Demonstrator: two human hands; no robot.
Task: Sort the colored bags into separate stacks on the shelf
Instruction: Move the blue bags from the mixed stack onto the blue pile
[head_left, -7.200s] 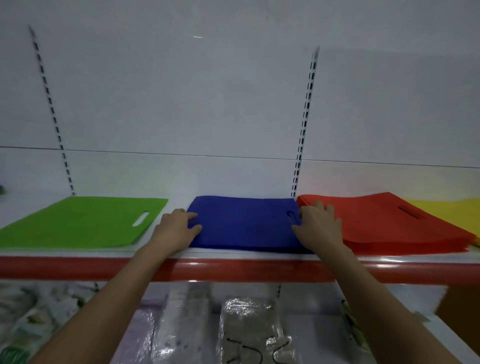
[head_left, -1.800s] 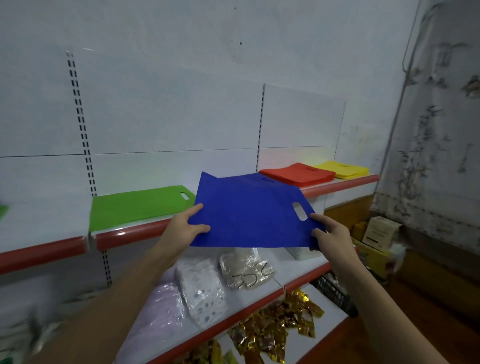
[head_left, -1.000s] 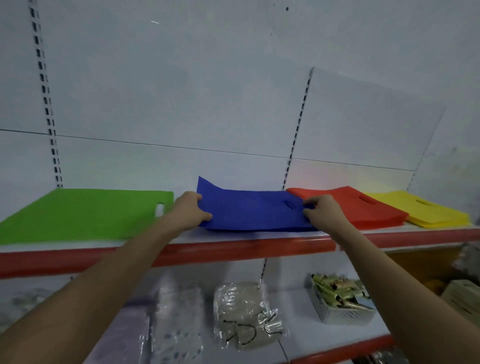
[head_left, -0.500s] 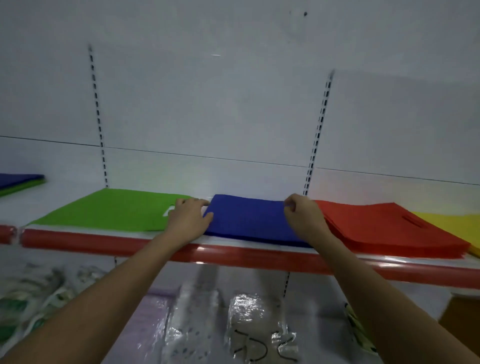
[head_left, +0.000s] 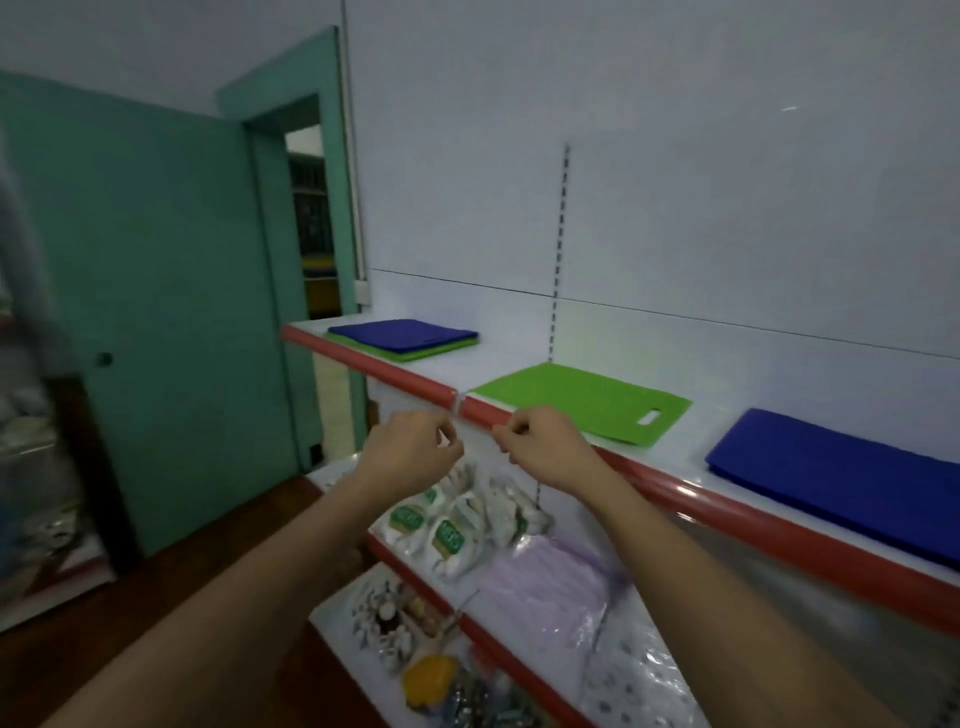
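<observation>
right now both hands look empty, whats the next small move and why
Probably reach the left hand toward the mixed pile at the shelf's far left end and take its top blue bag: blue lies on green there, while a sorted blue stack sits at right.

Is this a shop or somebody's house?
Probably a small shop. The wall shelf has a red front edge and slotted uprights, flat coloured bags lie on it in stacks, like the blue stack, and packaged goods fill the shelves below.
</observation>
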